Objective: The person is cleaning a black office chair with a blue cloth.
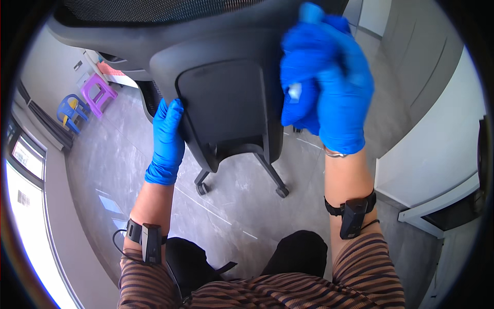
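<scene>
A black office chair (pixel 224 100) with a mesh upper part stands before me, its rear panel facing me. My left hand (pixel 168 135), in a blue glove, grips the panel's left edge, with the thumb on the near side. At the panel's right side is my right hand (pixel 339 85), also gloved and partly blurred. It holds a bunched dark blue cloth (pixel 303 69) that bears a small white tag. Whether the cloth touches the chair cannot be told. Below the panel, two legs of the chair base with casters (pixel 283 191) rest on the floor.
Grey tiled floor (pixel 239 216) surrounds the chair. A purple plastic stool (pixel 98 92) and a small blue chair (pixel 71 110) stand at the far left, near a grey curtain (pixel 44 112) and a window (pixel 27 201). A white panel (pixel 428 162) rises on the right.
</scene>
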Action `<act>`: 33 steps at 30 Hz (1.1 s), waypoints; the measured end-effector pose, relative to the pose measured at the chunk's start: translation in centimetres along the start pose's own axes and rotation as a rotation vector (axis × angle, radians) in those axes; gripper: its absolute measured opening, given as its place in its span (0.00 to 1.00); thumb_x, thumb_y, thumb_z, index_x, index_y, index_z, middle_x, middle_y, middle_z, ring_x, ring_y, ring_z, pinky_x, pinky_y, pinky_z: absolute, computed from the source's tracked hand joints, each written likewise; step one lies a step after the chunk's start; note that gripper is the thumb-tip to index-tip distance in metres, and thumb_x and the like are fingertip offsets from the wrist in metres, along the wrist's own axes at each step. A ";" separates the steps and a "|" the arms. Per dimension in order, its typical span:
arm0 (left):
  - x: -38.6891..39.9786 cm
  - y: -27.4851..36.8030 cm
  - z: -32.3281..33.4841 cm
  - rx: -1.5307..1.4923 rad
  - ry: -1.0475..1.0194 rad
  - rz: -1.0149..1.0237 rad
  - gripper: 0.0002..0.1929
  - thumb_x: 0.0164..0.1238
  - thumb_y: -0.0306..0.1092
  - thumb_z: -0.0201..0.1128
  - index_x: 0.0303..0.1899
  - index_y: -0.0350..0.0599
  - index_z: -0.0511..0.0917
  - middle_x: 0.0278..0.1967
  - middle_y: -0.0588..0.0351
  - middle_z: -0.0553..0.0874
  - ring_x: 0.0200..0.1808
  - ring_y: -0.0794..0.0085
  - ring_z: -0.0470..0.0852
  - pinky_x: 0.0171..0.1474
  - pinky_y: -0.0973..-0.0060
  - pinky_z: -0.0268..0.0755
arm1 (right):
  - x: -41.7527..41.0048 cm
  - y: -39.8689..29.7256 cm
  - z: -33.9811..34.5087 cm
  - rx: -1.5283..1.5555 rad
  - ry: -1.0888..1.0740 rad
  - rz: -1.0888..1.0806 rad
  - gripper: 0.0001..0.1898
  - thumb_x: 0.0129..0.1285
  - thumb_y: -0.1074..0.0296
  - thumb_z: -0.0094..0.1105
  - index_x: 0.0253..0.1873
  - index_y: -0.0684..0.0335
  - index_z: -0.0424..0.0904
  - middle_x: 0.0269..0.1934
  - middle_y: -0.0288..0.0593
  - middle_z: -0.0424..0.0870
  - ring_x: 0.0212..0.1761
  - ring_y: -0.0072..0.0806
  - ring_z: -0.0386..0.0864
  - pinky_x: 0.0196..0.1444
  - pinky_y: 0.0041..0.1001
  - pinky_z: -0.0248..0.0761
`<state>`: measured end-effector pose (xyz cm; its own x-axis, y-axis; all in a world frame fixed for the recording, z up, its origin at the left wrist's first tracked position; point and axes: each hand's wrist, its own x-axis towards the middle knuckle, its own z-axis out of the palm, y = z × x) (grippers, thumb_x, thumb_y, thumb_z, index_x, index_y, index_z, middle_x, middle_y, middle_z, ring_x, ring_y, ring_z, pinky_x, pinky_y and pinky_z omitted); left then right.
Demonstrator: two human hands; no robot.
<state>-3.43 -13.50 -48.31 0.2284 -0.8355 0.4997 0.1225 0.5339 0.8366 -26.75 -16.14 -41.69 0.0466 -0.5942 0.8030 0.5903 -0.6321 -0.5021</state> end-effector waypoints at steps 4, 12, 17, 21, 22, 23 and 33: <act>0.2 -0.7 -0.4 -0.044 -0.034 -0.022 0.13 0.64 0.37 0.53 0.47 0.42 0.72 0.42 0.61 0.78 0.43 0.80 0.73 0.51 0.80 0.62 | -1.1 3.8 0.5 -1.177 -0.128 -0.589 0.13 0.45 0.73 0.58 0.39 0.52 0.77 0.33 0.36 0.71 0.35 0.32 0.68 0.38 0.30 0.61; 0.3 -0.8 1.7 -0.028 -0.008 -0.014 0.15 0.65 0.39 0.51 0.47 0.41 0.72 0.43 0.61 0.77 0.44 0.80 0.72 0.51 0.80 0.61 | -13.7 5.3 -4.8 -0.446 -0.096 0.356 0.11 0.44 0.81 0.55 0.35 0.62 0.77 0.35 0.44 0.76 0.40 0.38 0.72 0.45 0.30 0.65; -0.1 -2.2 2.3 -0.099 -0.048 -0.095 0.26 0.68 0.53 0.38 0.57 0.44 0.65 0.54 0.57 0.71 0.55 0.72 0.67 0.60 0.75 0.54 | -1.4 1.8 -0.5 -1.130 -0.020 -0.642 0.14 0.49 0.75 0.60 0.44 0.64 0.74 0.36 0.46 0.72 0.38 0.38 0.71 0.38 0.31 0.65; 0.2 -2.4 3.4 -0.098 -0.206 -0.094 0.31 0.68 0.58 0.30 0.60 0.44 0.59 0.58 0.57 0.67 0.59 0.70 0.64 0.63 0.73 0.49 | -7.1 7.0 1.4 -1.415 -0.287 -0.405 0.09 0.49 0.68 0.55 0.38 0.57 0.76 0.36 0.45 0.71 0.43 0.39 0.68 0.44 0.41 0.60; 0.2 -2.7 3.8 -0.091 -0.201 -0.083 0.31 0.68 0.57 0.30 0.61 0.43 0.58 0.59 0.57 0.66 0.60 0.70 0.63 0.63 0.73 0.48 | -9.8 8.9 0.7 -1.359 -0.322 -0.501 0.07 0.50 0.66 0.54 0.35 0.54 0.77 0.36 0.43 0.71 0.44 0.36 0.68 0.43 0.43 0.60; 0.1 -2.4 4.1 -0.117 -0.195 -0.106 0.29 0.69 0.54 0.30 0.61 0.41 0.57 0.60 0.57 0.64 0.61 0.72 0.61 0.64 0.74 0.47 | -11.8 9.1 -0.1 -1.275 -0.454 -0.248 0.06 0.48 0.69 0.54 0.34 0.55 0.77 0.37 0.43 0.72 0.43 0.36 0.69 0.44 0.41 0.61; -3.3 -3.5 3.8 -0.023 -0.124 -0.277 0.19 0.68 0.41 0.47 0.56 0.41 0.65 0.50 0.61 0.72 0.52 0.79 0.67 0.57 0.80 0.57 | -14.4 11.3 -3.5 -0.711 -0.049 0.249 0.11 0.51 0.83 0.51 0.41 0.67 0.73 0.44 0.47 0.73 0.50 0.36 0.72 0.51 0.27 0.65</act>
<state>-8.34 -13.10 -52.07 0.0635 -0.9586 0.2776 0.1860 0.2847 0.9404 -23.56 -16.49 -60.05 0.1558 -0.7491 0.6439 -0.1040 -0.6607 -0.7434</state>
